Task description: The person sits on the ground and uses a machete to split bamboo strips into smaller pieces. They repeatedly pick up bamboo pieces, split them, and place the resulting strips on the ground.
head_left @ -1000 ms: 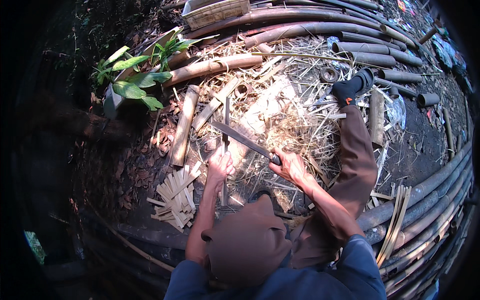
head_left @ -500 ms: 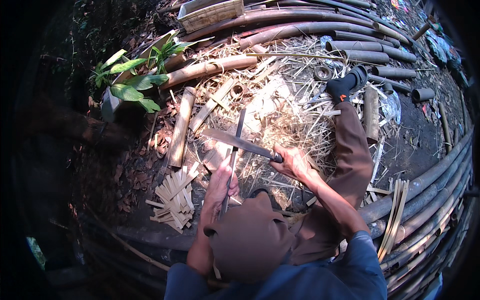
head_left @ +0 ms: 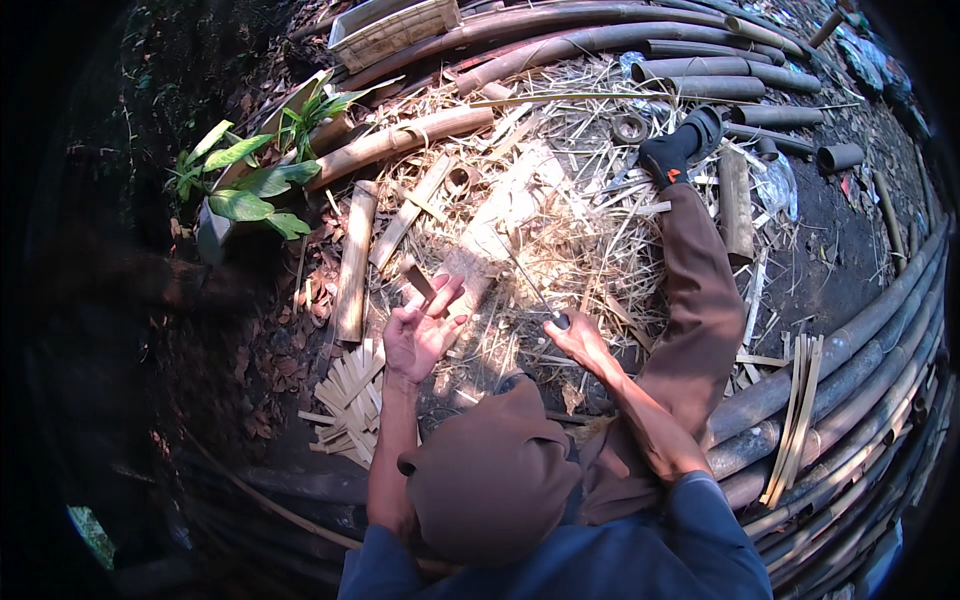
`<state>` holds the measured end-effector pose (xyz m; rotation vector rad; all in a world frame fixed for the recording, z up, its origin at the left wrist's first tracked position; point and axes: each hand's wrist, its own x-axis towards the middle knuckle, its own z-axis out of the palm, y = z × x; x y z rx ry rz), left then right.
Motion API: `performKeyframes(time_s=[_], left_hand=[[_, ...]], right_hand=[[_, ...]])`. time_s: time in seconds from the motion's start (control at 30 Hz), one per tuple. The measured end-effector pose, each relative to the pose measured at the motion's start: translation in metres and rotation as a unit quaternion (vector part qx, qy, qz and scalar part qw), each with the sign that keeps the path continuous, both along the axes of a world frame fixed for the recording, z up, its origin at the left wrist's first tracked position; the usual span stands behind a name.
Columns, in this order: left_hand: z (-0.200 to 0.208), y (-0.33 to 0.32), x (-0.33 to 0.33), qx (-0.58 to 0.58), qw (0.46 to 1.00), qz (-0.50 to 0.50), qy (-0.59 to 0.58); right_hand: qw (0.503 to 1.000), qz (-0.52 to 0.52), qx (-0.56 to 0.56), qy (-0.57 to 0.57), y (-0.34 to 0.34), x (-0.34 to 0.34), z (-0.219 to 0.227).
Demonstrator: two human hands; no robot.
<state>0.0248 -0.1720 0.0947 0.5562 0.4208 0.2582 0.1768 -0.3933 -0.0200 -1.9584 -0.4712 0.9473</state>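
My right hand (head_left: 582,340) is wrapped round the dark handle of a long knife (head_left: 527,278). Its blade shows nearly edge-on, as a thin line slanting up and left over the shavings. My left hand (head_left: 425,335) is palm up with partly spread fingers, loosely holding a bamboo strip (head_left: 418,280) between thumb and fingers. That strip points steeply and looks short from this angle. Just beyond my left hand lies a wooden block (head_left: 470,275). A pile of pale split bamboo strips (head_left: 350,400) lies to the left of my left forearm.
Bamboo shavings (head_left: 560,230) cover the ground ahead. My right leg (head_left: 700,260) stretches forward on the right. Bamboo poles (head_left: 790,400) line the right side, with several thin slats (head_left: 795,420) on them. A pale crate (head_left: 395,35) and leafy plant (head_left: 245,180) are farther off.
My left hand has turned palm up and opened its grip, tilting the strip steeply. The knife has come away from the strip, its blade swinging from pointing left to pointing forward, edge-on.
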Motion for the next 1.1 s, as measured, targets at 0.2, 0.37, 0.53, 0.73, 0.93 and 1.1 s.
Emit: performKeyframes(time_s=[0.2, 0.37, 0.53, 0.73, 0.93, 1.1], left_hand=[[-0.017, 0.050, 0.049, 0.387, 0.898, -0.018, 0.207], [-0.064, 0.055, 0.044, 0.625, 0.708, 0.084, 0.319], [-0.014, 0.073, 0.052, 0.526, 0.761, 0.369, 0.087], [0.012, 0.062, 0.062, 0.388, 0.791, 0.473, -0.013], [0.013, 0.029, 0.075, 0.407, 0.777, 0.480, 0.016], [0.011, 0.034, 0.068, 0.425, 0.767, 0.480, 0.015]], right_hand=[[0.998, 0.044, -0.018, 0.034, 0.004, -0.030, -0.019], [0.999, 0.033, 0.013, 0.023, -0.003, -0.030, -0.030], [0.999, 0.021, -0.048, 0.013, 0.002, -0.030, -0.011], [0.996, 0.053, 0.064, 0.019, 0.052, -0.058, 0.041], [0.988, 0.074, 0.128, 0.045, 0.096, -0.070, 0.062], [0.998, 0.048, -0.012, -0.044, 0.058, -0.050, -0.051]])
